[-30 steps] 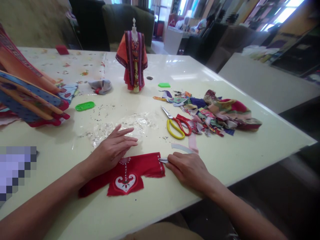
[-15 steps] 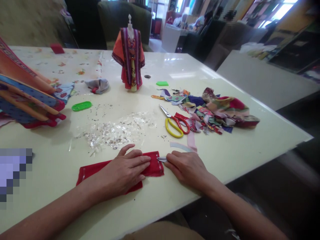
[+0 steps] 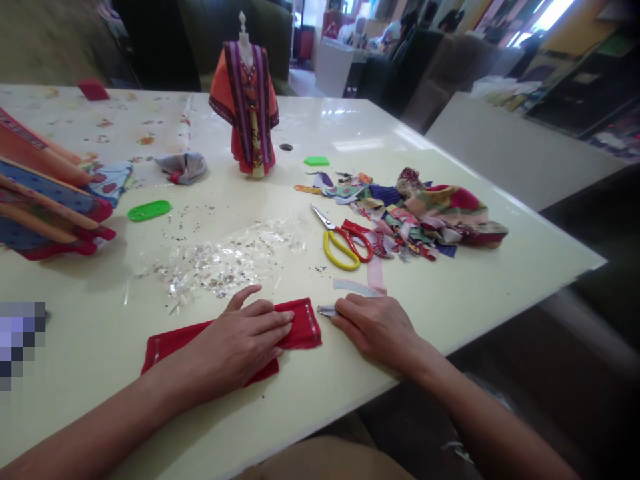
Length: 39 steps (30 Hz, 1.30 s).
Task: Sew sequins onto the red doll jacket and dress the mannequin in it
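Folded red fabric (image 3: 303,331) flat on pale glossy surface (image 3: 100,347), near front edge, silver trim along R end. Just past it, clear plastic sheet (image 3: 215,267) w/ scattered beads & sequins. To the R, yellow-and-red-handled scissors (image 3: 341,248), blades pointing away, beside heap of mixed fabric scraps (image 3: 425,217). Pink ribbon (image 3: 376,273) & pale curved strip (image 3: 350,287) btwn scissors and R hand (image 3: 377,327). Further back, mini dress form in orange-purple robe (image 3: 245,110), upright; grey cloth bundle (image 3: 183,168); 2 green plastic pieces (image 3: 149,211) (image 3: 317,161). Far L, stacked patterned costume pieces (image 3: 45,193); pixelated patch (image 3: 17,340) hiding whatever's there. Nothing btwn hands & cloth.

L hand (image 3: 245,337) palm down on red fabric, fingers spread, pressing flat, arm in from lower L. R hand (image 3: 377,327) just off fabric's R end, fingers curled toward small metal piece (image 3: 325,311), prob. a blade or needle-like tool, hard to tell if pinched or only covered. Hands apart, cloth end btwn them, neither clamped on it.
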### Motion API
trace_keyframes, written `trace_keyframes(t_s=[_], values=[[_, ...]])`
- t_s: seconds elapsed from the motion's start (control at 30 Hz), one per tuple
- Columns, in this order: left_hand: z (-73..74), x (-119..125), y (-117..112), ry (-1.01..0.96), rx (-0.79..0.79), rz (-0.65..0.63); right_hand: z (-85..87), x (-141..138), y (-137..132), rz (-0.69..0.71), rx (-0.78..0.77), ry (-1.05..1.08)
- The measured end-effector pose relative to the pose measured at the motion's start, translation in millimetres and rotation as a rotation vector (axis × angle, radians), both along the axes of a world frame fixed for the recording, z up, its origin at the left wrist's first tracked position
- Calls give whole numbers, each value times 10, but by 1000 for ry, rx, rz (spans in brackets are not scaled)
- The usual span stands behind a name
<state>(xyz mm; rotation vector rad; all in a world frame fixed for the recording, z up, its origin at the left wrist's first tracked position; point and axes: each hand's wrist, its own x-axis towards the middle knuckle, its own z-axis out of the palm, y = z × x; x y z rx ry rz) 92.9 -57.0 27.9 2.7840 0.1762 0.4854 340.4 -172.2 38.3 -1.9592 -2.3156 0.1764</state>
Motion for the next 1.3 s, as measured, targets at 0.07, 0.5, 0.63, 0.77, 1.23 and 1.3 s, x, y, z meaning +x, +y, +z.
trace_keyframes(t_s=[0.07, 0.5, 0.63, 0.77, 1.23, 1.3], values=[[-5, -3, 1, 1, -8, 2, 10, 13, -14, 7, 27, 4], [-28, -13, -2, 0, 20, 2, 3, -106, 56, 52, 4, -22], [-33, -2, 1, 6, 12, 8, 9, -37, 10, 47, 26, -1], [-19, 13, -17, 8, -5, 24, 58, 39, 15, 29, 86, -20], [-53, -68, -41, 121, -1, 25, 219, -346, 713, 199, -76, -130], [-42, -64, -42, 137, -5, 30, 183, -363, 745, 199, -74, -139]])
